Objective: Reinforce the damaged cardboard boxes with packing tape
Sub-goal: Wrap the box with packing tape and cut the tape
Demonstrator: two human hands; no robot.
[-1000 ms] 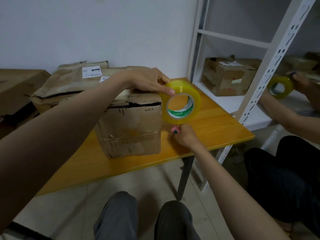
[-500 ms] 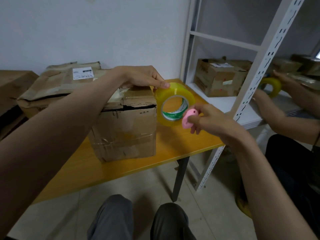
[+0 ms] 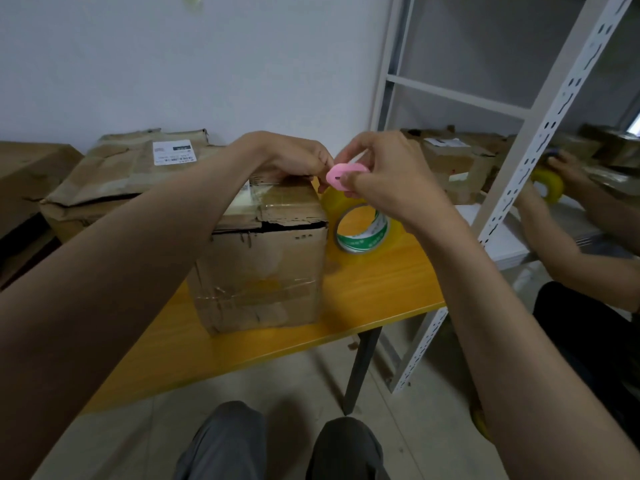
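Note:
A worn cardboard box [image 3: 263,265] with a torn top edge stands on the orange table [image 3: 374,292]. My left hand [image 3: 287,157] rests on the box's top right corner, fingers curled, pinching the tape there. A yellow roll of packing tape [image 3: 384,233] stands upright just right of the box, below both hands. My right hand [image 3: 388,178] grips a small pink cutter [image 3: 337,174] right against my left fingertips, above the roll. The tape strip between the hands is hidden.
Crushed cardboard boxes [image 3: 131,174] lie behind the box to the left. A white metal rack [image 3: 519,168] stands to the right, holding another box [image 3: 450,161]. Another person's hand [image 3: 568,171] works there with a second tape roll [image 3: 549,181].
My right hand picked up the pink cutter from near the table edge and raised it to my left fingertips. The tape roll dropped lower beside the box.

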